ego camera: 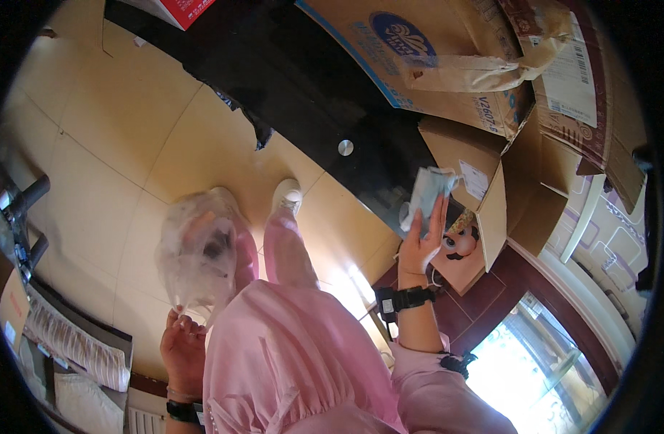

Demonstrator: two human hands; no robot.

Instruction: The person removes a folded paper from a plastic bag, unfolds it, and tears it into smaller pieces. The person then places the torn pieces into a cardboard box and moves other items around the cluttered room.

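My left hand [183, 344] pinches the gathered top of a translucent plastic bag [172, 249]. The bag hangs above the floor in front of my leg; reddish and dark things show blurred through its film. At the right, my right hand [425, 241] has its fingers laid along a pale blue disposable face mask [430, 192] with white ear loops, and holds it over the edge of a glossy black surface [315, 103]. Just beyond that hand stands an open cardboard box [494, 217]; a cartoon face with a moustache [460, 244] shows beside its flap.
Larger cardboard cartons [451, 32] with loose brown tape [467, 73] lie at the upper right. A round metal disc [345, 147] is set in the black surface. Tiled floor [104, 135] spreads to the left. Folded fabrics [77, 336] sit at the lower left, near a bright window [538, 352] opposite.
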